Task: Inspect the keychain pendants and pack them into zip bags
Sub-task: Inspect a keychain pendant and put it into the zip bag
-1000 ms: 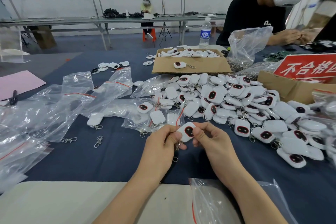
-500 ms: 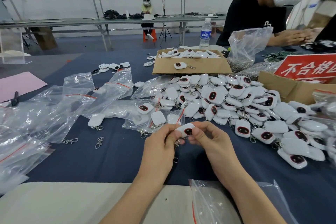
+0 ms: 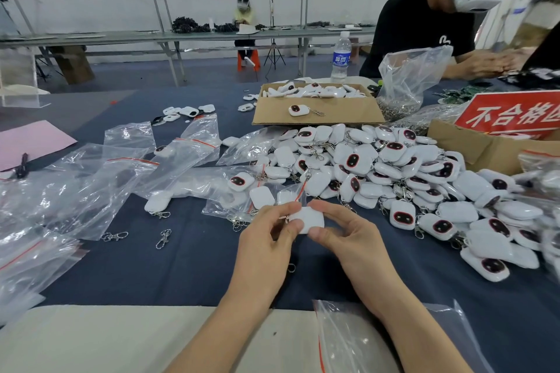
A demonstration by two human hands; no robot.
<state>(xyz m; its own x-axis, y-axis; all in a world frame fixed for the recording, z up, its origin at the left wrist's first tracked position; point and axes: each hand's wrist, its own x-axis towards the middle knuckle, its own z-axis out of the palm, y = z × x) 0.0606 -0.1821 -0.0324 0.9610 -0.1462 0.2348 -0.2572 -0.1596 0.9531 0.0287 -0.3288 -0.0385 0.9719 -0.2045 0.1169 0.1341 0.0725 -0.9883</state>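
You hold one white pendant (image 3: 309, 219) between both hands, just in front of the heap of pendants (image 3: 394, 179) and raised above the blue table cloth (image 3: 181, 266). Its plain white side faces you. Your left hand (image 3: 266, 239) pinches its left edge with thumb and fingertips, where the metal clasp joins. Your right hand (image 3: 348, 236) pinches its right edge between thumb and forefinger. Both grips are closed on the pendant.

The heap spreads to the right of your hands; many of its pieces show a dark oval face ringed in red. Against the left edge of the heap lies a clear zip bag with pendants inside (image 3: 251, 188). Farther left of the heap, empty zip bags (image 3: 100, 191) with red seal strips lie crumpled and overlapping. Two loose clasps (image 3: 163, 238) lie on the cloth between those bags and your hands. Nearer to you than the heap, another zip bag (image 3: 357, 339) lies under your right forearm.

Behind the heap stands an open cardboard box (image 3: 318, 123) holding more pendants, and a single pendant (image 3: 298, 110) rests on its front flap. A water bottle (image 3: 341, 57) stands behind that box. To the right of the heap, a second cardboard box carries a red sign (image 3: 512, 113) with white characters. Behind the heap to the right, another person in a black shirt (image 3: 418, 27) works at the table.
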